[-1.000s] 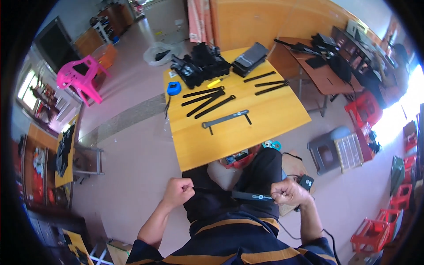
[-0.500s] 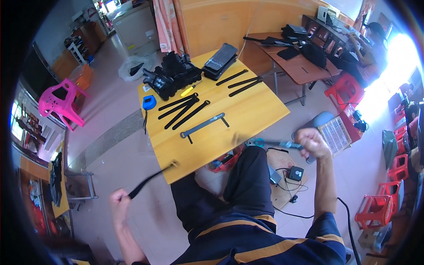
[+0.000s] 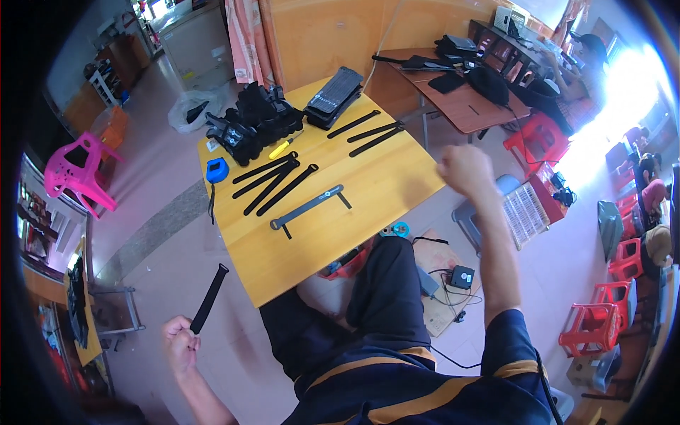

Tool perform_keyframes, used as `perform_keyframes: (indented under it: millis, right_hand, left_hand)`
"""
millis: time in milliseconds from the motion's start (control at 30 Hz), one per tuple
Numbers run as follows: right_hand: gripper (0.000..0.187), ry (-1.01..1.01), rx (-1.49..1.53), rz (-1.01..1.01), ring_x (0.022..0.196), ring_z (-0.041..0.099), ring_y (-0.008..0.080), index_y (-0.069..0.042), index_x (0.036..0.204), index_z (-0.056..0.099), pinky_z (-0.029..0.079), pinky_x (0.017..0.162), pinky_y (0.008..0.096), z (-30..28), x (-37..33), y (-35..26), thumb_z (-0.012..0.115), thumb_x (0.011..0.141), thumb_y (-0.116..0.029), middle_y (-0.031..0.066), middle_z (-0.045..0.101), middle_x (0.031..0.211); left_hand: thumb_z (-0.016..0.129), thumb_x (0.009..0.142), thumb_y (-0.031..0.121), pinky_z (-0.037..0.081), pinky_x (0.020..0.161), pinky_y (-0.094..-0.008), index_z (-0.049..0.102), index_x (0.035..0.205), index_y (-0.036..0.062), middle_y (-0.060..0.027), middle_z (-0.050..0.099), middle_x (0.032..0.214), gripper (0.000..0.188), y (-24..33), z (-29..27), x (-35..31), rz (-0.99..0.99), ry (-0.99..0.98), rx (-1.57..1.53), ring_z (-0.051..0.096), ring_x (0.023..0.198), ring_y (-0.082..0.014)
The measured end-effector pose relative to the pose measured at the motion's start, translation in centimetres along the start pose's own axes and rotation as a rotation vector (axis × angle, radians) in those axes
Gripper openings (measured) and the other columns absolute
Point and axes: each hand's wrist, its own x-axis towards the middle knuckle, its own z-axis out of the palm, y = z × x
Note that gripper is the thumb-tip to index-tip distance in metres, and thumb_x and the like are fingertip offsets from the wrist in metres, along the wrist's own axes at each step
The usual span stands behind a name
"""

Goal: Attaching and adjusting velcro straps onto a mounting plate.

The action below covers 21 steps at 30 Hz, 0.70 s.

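My left hand [image 3: 182,345], left of the yellow table [image 3: 312,256], is closed round one end of a black strap [image 3: 210,299]. The strap sticks up and ends in a small loop. My right hand [image 3: 467,172] is a closed fist by the table's right corner; what it holds, if anything, is hidden. A dark smear shows on the tabletop beside it. Several similar black straps [image 3: 288,190] lie fanned out on the table, with more straps [image 3: 375,139] farther right. Nearer to me lies a grey strap-shaped piece [image 3: 308,207] with two short black strips beside it.
At the table's far side are a heap of black strap bundles [image 3: 258,117], a stack of dark packs [image 3: 335,97], a yellow-handled tool [image 3: 281,148] and a blue tape measure [image 3: 217,170]. A black box with cables [image 3: 462,277] lies on a board by my right leg. A person sits far right.
My right hand has moved up and forward; the blurred strap-like thing it held no longer shows clearly. My left hand has dropped slightly, its strap now pointing more upward.
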Motion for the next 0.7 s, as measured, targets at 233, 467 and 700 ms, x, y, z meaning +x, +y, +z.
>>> perform_keyframes:
  millis: [233,467,700]
  right_hand:
    - [0.031,-0.147,-0.044,-0.189,0.090,0.075,0.0355,-0.006,0.098,0.078,0.061,0.080,0.0474,13.7,6.1,-8.5,0.061,0.089,-0.031,0.0196,0.076,0.095]
    - [0.041,-0.137,0.097,-0.121,0.094,0.075,0.0375,-0.007,0.100,0.076,0.061,0.081,0.0457,14.9,6.0,-10.3,0.048,0.100,-0.036,0.0197,0.076,0.099]
    - [0.030,0.255,0.288,-0.095,0.096,0.068,0.0418,-0.006,0.113,0.061,0.056,0.082,0.0516,16.3,5.9,-6.0,0.065,0.095,-0.029,0.0211,0.065,0.114]
  left_hand:
    - [0.054,0.077,0.004,0.032,0.038,-0.0228,0.051,0.063,0.0033,-0.0022,0.050,0.056,0.014,-1.8,0.8,0.5,-0.010,-0.136,-0.044,0.039,0.042,-0.0060]
    - [0.060,0.079,0.008,0.035,0.038,-0.0232,0.049,0.065,0.0053,0.0001,0.047,0.055,0.019,-3.2,-0.2,-0.5,-0.062,-0.085,-0.069,0.039,0.042,-0.0070]
    - [0.066,0.079,0.011,0.035,0.045,-0.0241,0.057,0.069,0.0009,-0.0048,0.057,0.062,0.018,-4.0,1.6,0.7,-0.144,-0.138,-0.134,0.049,0.049,-0.0089]
